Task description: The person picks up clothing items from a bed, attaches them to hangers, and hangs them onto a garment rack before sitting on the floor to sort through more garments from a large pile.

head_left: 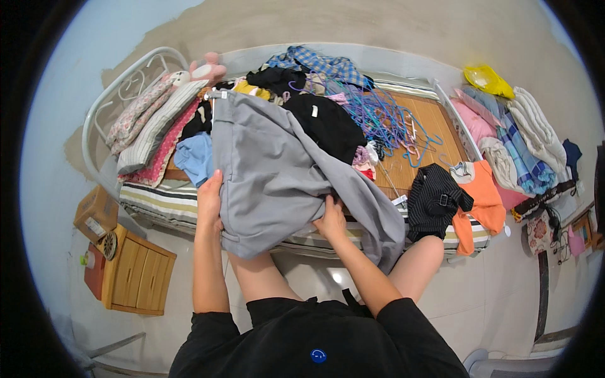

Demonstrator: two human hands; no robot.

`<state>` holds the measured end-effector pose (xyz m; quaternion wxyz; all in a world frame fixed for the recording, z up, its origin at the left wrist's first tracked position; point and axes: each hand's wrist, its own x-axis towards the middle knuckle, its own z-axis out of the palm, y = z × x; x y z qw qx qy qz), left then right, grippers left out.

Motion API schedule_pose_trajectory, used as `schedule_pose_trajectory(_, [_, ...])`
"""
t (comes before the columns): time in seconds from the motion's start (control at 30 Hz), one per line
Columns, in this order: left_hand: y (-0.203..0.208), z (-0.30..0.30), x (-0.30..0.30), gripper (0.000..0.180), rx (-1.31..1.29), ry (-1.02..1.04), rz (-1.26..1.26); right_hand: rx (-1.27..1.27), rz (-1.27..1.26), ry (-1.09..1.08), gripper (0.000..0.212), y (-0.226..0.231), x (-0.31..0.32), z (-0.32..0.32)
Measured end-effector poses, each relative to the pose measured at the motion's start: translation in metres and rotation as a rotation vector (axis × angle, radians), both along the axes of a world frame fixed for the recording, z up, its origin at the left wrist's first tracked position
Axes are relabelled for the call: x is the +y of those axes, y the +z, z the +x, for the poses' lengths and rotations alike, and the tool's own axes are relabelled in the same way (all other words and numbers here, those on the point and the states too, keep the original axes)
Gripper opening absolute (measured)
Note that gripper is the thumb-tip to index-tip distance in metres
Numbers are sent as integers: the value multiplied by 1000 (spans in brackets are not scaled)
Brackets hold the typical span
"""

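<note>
Grey trousers (pixel 271 151) are spread between my hands over the near side of the bed, the waistband toward the left and one leg trailing down to the right. My left hand (pixel 210 198) grips their left edge, the fingers partly hidden behind the cloth. At the crotch, my right hand (pixel 330 217) is closed on the fabric. Just beyond the trousers lie a black garment (pixel 324 126) and a light blue cloth (pixel 195 159). A black pinstriped garment (pixel 435 200) and an orange top (pixel 485 195) lie to the right.
A tangle of blue and purple hangers (pixel 384 116) covers the bed's middle, beside a bamboo mat (pixel 419 104). Pillows (pixel 151 142) stand at the white metal headboard (pixel 94 135). Folded bedding (pixel 532 126) is stacked right. A wooden cabinet (pixel 138 274) with a cardboard box (pixel 96 213) stands left.
</note>
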<state>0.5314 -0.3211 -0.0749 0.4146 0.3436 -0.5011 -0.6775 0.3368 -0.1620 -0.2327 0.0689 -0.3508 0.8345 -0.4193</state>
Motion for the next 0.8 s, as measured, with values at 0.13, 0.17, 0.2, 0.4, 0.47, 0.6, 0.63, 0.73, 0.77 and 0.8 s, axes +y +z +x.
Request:
schedule_pose_trajectory(0.13, [-8, 18, -1, 36, 18, 30, -16, -7, 122, 82, 37, -7, -8, -2])
schedule_pose_trajectory(0.17, [-11, 22, -4, 36, -26, 58, -88, 63, -21, 91, 35, -8, 1, -1])
schedule_pose_trajectory(0.2, [-15, 30, -7, 35, -72, 95, -155, 130, -160, 110, 33, 10, 11, 7])
schedule_pose_trajectory(0.4, [-25, 10, -12, 32, -137, 73, -319, -598, -708, 276, 27, 150, 119, -23])
schedule_pose_trajectory(0.47, [-7, -34, 18, 29, -64, 26, -247, -594, -1107, 262, 15, 166, 140, -46])
schedule_pose_trajectory(0.6, [-23, -72, 4, 30, 25, -44, -300, 274, -828, -83, 29, 161, 131, -71])
schedule_pose_trajectory(0.63, [-40, -78, -6, 33, -26, -6, -375, 332, -583, -115, 47, 143, 131, -78])
schedule_pose_trajectory(0.73, [-69, -81, -20, 39, -206, 125, -406, 210, -101, -150, 86, 30, 129, -105])
schedule_pose_trajectory(0.77, [-84, -84, -26, 41, -213, 184, -411, 140, 12, -148, 92, -7, 130, -104])
schedule_pose_trajectory(0.8, [-89, -78, -23, 40, -274, 186, -464, -3, 144, -65, 98, -10, 126, -90])
